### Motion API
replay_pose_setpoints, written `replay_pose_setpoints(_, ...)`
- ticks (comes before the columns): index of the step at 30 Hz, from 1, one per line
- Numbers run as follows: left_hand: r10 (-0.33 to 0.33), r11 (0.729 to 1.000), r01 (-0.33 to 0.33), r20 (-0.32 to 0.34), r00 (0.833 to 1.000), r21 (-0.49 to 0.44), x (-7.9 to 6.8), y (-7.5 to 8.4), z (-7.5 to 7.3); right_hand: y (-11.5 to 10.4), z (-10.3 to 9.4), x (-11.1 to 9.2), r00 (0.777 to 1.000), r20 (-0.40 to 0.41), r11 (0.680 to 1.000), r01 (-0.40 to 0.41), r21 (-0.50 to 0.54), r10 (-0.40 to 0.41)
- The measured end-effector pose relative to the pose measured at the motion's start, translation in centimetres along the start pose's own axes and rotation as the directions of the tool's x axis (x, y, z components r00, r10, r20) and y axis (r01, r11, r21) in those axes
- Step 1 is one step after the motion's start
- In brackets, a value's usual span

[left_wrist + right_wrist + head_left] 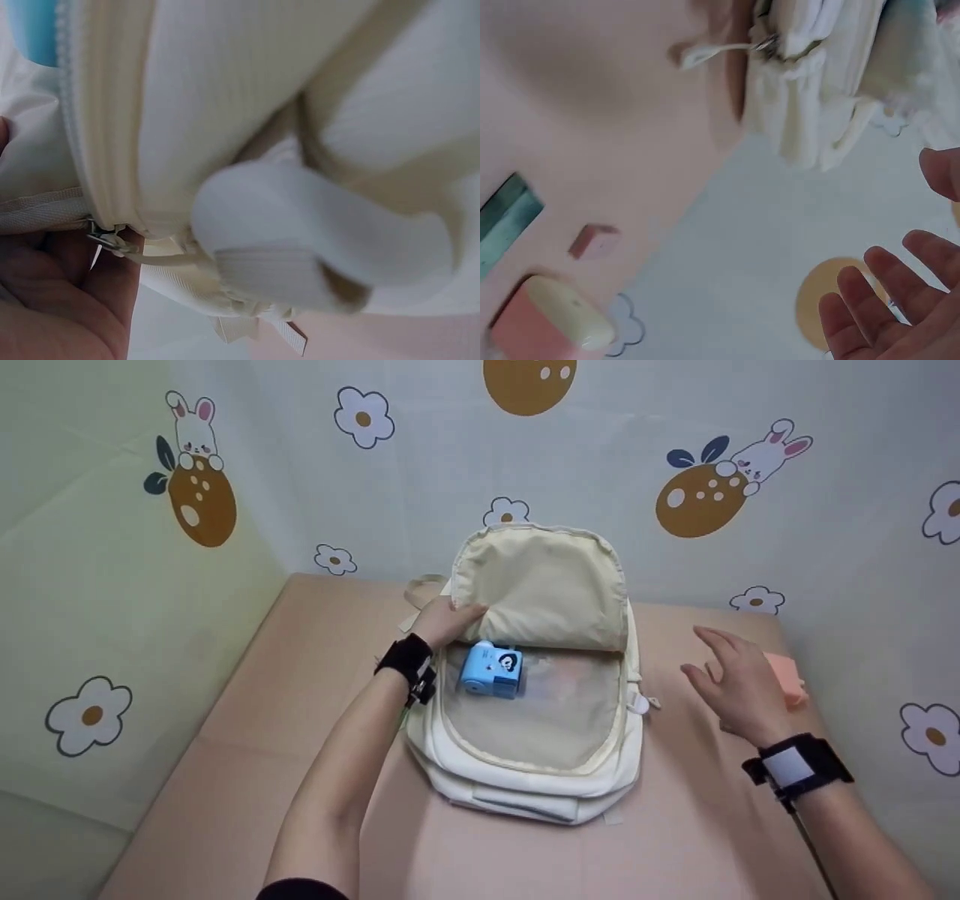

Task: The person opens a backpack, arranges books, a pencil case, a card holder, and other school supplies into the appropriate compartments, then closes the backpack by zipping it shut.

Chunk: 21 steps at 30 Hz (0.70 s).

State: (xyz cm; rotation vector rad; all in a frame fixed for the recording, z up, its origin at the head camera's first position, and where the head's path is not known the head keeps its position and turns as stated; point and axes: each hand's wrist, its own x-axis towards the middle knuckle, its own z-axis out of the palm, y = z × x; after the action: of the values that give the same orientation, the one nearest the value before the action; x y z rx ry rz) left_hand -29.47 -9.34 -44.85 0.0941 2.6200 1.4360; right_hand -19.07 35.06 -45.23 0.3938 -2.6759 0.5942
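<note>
A cream backpack [525,784] lies on the table with its front flap [544,585] unzipped and folded up. My left hand [446,621] grips the flap's left edge, thumb on the inner lining and fingers behind, right by a zipper pull [109,238]. Within the opening, at upper left, is a light blue boxy item [491,669] with a panda picture. My right hand [739,686] is held apart from the bag on its right, fingers spread and holding nothing. Partly behind that hand is a peach-pink object [786,679].
At the table's right side, the right wrist view shows a pink-and-cream rounded object [551,319], a small pink block [594,241] and a dark green block-like piece [508,217]. A patterned cloth wall [420,472] rises behind the table [300,660].
</note>
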Motion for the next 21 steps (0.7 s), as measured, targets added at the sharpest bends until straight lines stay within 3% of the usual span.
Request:
replay_pose_setpoints(5, -0.013, 0.999, 0.013, 0.007, 1.0, -0.039, -0.1, -0.1, 0.0, 4.1, -0.9, 0.0, 0.975, 0.064, 0.977, -0.215, 0.002, 0.214)
replay_pose_setpoints(9, -0.013, 0.998, 0.014, 0.017, 1.0, -0.062, 0.0, -0.2, 0.1, 6.7, -1.1, -0.2, 0.945, 0.069, 0.948, -0.316, -0.049, 0.318)
replay_pose_setpoints(14, -0.005, 0.997, 0.006, 0.016, 1.0, -0.074, 0.1, -0.2, 0.1, 9.2, -1.3, -0.2, 0.876, 0.1, 0.877, -0.454, -0.16, 0.472)
replay_pose_setpoints(17, -0.002, 0.997, 0.003, 0.012, 1.0, -0.073, 0.1, -0.2, 0.0, 10.2, -1.3, -0.4, 0.836, 0.138, 0.841, -0.501, -0.204, 0.531)
replay_pose_setpoints(21, -0.006, 0.999, 0.006, 0.003, 1.0, -0.042, 0.2, -0.3, 0.1, 10.9, -1.1, -0.9, 0.811, 0.178, 0.826, -0.519, -0.219, 0.557)
